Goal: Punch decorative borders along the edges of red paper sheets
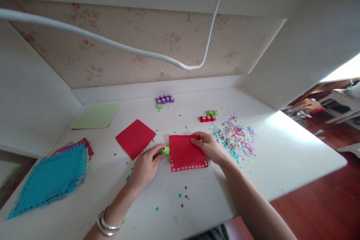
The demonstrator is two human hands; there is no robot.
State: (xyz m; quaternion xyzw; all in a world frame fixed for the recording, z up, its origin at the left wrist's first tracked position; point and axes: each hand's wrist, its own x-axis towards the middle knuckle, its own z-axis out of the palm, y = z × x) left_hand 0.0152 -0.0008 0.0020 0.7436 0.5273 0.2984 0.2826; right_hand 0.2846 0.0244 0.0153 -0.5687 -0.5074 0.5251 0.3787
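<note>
My left hand [146, 165] is closed around a small green craft punch [165, 150] with a white button, set against the left edge of a red paper sheet [184, 152]. Small cut-out shapes run along that sheet's bottom edge and the lower parts of its sides. My right hand [206, 145] grips the sheet at its upper right, thumb on top and fingers beyond the edge. Just left of the sheet lies a second red paper [135, 138], turned like a diamond, with no holes that I can see.
Purple punches [165, 99] stand at the back; red punches [207, 119] and green punches [212, 113] sit right of centre. Confetti [235, 137] is heaped at right. Blue punched sheets [53, 174] and pale green paper [95, 115] lie at left. A white cable [135, 50] hangs across above.
</note>
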